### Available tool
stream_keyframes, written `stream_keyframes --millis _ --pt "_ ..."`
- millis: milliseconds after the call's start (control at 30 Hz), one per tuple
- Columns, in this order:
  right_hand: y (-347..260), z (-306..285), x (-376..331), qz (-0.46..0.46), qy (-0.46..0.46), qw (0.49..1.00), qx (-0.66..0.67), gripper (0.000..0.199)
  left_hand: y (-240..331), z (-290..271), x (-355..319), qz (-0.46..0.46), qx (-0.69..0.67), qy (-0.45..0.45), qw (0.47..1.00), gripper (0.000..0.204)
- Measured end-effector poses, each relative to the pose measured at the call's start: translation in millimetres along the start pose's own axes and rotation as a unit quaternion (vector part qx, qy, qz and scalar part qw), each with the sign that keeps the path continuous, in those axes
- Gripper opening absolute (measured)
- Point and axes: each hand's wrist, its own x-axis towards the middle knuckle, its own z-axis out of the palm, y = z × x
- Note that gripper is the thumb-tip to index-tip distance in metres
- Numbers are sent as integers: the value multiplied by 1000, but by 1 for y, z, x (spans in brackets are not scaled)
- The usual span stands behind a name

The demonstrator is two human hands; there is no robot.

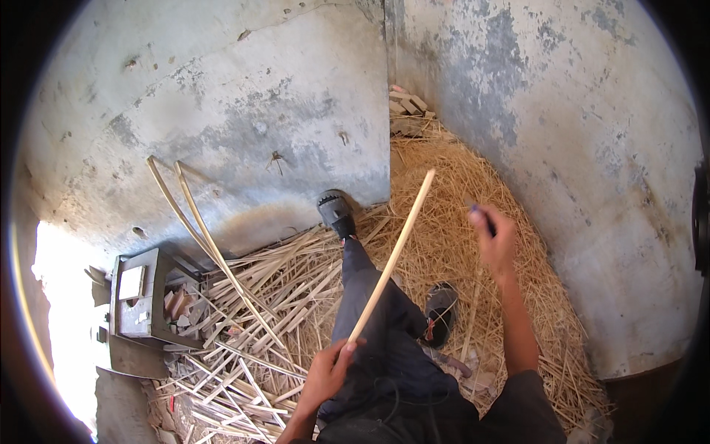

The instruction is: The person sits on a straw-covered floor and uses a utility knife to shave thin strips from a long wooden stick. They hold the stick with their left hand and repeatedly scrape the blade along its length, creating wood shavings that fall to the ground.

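Observation:
My left hand grips the near end of a long pale cane stick, which slants up and away over my outstretched leg. My right hand is raised to the right of the stick's far end, closed on a small dark tool that is mostly hidden by the fingers. The stick's tip ends about a hand's width left of that hand. A dark sandal on my foot presses near the wall.
Split cane strips and straw shavings cover the floor. Two bent strips lean on the concrete wall. A grey box-like stand sits at the left. A loose sandal lies by my leg. Wood scraps fill the corner.

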Motion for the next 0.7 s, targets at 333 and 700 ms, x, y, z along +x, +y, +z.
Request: stream_keyframes --millis 333,700 --pt "-79 53 -107 -167 -99 981 22 32 52 31 44 88 -64 -40 993 29" --pt "-87 49 -106 -207 -99 973 -30 30 56 43 48 144 52 35 988 30"
